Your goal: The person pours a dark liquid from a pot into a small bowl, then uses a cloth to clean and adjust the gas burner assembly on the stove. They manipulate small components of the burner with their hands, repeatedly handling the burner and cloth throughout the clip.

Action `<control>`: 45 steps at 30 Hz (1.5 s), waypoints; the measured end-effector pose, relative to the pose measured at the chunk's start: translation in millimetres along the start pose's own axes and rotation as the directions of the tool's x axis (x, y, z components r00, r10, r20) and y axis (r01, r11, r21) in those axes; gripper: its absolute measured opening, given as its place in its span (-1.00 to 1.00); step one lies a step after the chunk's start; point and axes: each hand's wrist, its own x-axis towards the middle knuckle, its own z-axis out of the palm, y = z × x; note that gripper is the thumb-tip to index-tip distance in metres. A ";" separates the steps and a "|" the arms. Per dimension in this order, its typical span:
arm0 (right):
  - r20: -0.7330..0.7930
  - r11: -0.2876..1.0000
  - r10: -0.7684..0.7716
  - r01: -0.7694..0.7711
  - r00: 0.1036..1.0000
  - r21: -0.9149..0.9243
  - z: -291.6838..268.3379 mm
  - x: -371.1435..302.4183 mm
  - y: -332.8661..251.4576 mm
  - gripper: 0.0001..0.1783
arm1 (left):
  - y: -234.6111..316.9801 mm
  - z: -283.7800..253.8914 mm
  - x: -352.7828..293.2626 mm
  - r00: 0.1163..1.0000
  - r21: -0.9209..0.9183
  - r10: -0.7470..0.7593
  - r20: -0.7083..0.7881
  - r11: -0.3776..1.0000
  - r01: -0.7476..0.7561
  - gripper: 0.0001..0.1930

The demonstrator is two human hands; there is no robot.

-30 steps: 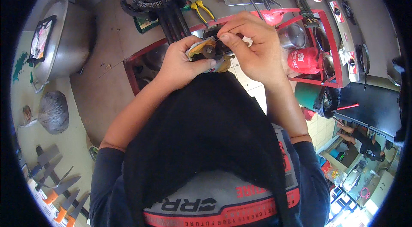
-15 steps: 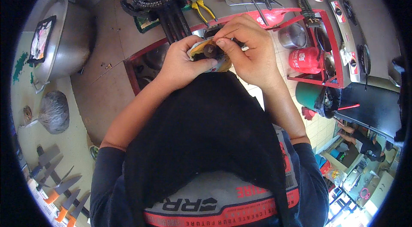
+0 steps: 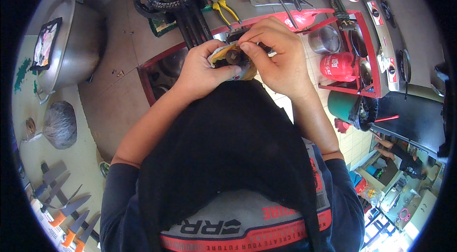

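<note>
The wrapping (image 3: 218, 55) is yellow and white, the pliers (image 3: 219, 4) yellow-and-black, the rack (image 3: 369, 54) red.

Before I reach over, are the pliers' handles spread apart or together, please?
Spread apart: a clear gap shows between the yellow handles.
</note>
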 end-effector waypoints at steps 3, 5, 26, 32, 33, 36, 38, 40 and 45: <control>0.002 0.999 0.026 -0.026 1.000 0.021 -0.3 -1.2 -1.0 -0.94 | -0.5 -0.6 -0.1 1.000 -0.010 -0.006 0.012 1.000 0.006 -0.65; 0.004 0.999 0.020 -0.020 1.000 0.038 -0.1 -1.8 -1.3 -0.95 | -1.0 -0.8 -0.7 1.000 -0.016 -0.008 0.017 1.000 0.009 -0.65; -0.022 1.000 -0.022 0.022 1.000 -0.019 4.9 -4.7 -4.6 -0.93 | 0.8 -1.5 -4.1 1.000 -0.022 0.011 0.021 1.000 -0.011 -0.66; 0.015 0.983 -0.130 0.131 0.991 -0.129 6.2 -2.7 -4.2 -0.92 | 1.4 -1.7 -3.7 1.000 -0.026 -0.005 0.029 1.000 0.006 -0.67; 0.031 0.974 -0.157 0.160 0.987 -0.160 6.9 -2.5 -3.8 -0.91 | 0.9 -1.5 -2.9 0.999 -0.020 -0.009 0.033 1.000 0.010 -0.67; 0.062 0.956 -0.192 0.201 0.979 -0.213 8.9 -2.8 -2.8 -0.91 | -0.5 -1.4 -2.0 1.000 0.021 0.001 0.030 1.000 -0.002 -0.67; 0.066 0.963 -0.180 0.190 0.981 -0.191 9.6 -3.4 -2.4 -0.91 | -1.3 -1.4 -2.1 1.000 0.021 0.007 0.029 1.000 -0.007 -0.67; 0.043 0.981 -0.132 0.136 0.990 -0.136 7.8 -4.0 -1.8 -0.93 | -2.1 -0.7 -2.8 0.999 -0.017 0.007 0.036 1.000 -0.007 -0.66; -0.062 0.996 0.072 -0.068 0.995 0.062 5.5 -6.0 -1.4 -0.99 | -4.1 -2.0 -0.9 0.999 -0.043 -0.016 0.034 0.999 0.017 -0.65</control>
